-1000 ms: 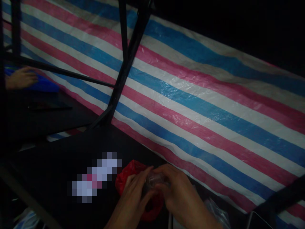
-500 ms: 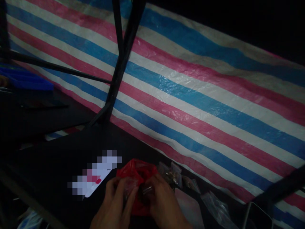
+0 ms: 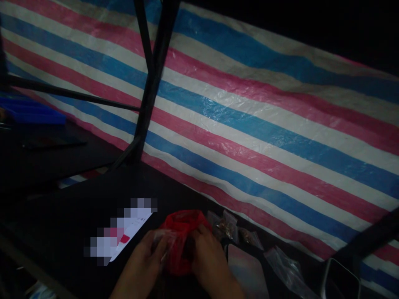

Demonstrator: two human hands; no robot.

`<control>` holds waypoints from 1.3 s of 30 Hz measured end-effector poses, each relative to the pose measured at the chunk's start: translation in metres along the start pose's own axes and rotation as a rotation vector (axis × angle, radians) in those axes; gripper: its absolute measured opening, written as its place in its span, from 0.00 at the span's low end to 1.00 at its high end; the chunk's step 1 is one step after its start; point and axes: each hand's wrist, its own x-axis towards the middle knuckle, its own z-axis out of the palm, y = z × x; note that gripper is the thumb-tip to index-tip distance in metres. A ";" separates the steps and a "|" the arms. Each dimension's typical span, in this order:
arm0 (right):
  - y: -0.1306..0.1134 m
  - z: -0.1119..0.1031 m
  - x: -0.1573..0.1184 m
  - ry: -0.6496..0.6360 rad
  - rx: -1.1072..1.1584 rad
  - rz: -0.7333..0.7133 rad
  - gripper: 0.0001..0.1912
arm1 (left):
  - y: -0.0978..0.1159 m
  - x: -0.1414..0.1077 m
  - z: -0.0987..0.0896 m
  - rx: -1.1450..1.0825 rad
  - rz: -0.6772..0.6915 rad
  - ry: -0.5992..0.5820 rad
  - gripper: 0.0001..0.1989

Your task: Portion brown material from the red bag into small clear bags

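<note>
A red plastic bag (image 3: 179, 257) stands open-mouthed on the dark table between my hands. My left hand (image 3: 151, 251) is closed on a small clear plastic bag (image 3: 167, 240), held against the red bag's left side; its contents are too dark to make out. At the red bag's right side, my right hand (image 3: 207, 257) has its fingers curled at the rim, gripping it. The tips are partly hidden in the folds, and the inside of the bag is dark.
Small clear bags of metallic-looking pieces (image 3: 229, 226) lie behind my right hand. A rounded flat panel (image 3: 247, 268) and a clear bag (image 3: 285, 265) are to the right. A white paper (image 3: 131, 236) lies left. Beyond stand a blue tray (image 3: 37, 112), a dark frame post (image 3: 151, 95) and striped sheeting.
My left hand has shifted left and slightly down with the clear bag. A shiny clear item by my right fingers no longer shows, and those fingers are now at the red bag's rim.
</note>
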 end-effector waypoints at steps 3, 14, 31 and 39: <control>0.001 0.003 0.003 0.022 0.060 0.008 0.30 | 0.008 -0.001 -0.007 -0.142 -0.114 -0.061 0.22; -0.006 -0.009 0.005 -0.036 -0.029 0.037 0.30 | 0.013 0.002 -0.008 -0.570 -0.334 0.164 0.19; -0.016 -0.007 0.030 -0.008 0.004 -0.166 0.25 | 0.017 0.007 -0.006 -0.736 -0.385 0.219 0.07; -0.001 -0.005 0.023 -0.018 0.238 -0.136 0.23 | 0.008 0.013 -0.006 -0.661 -0.298 0.246 0.08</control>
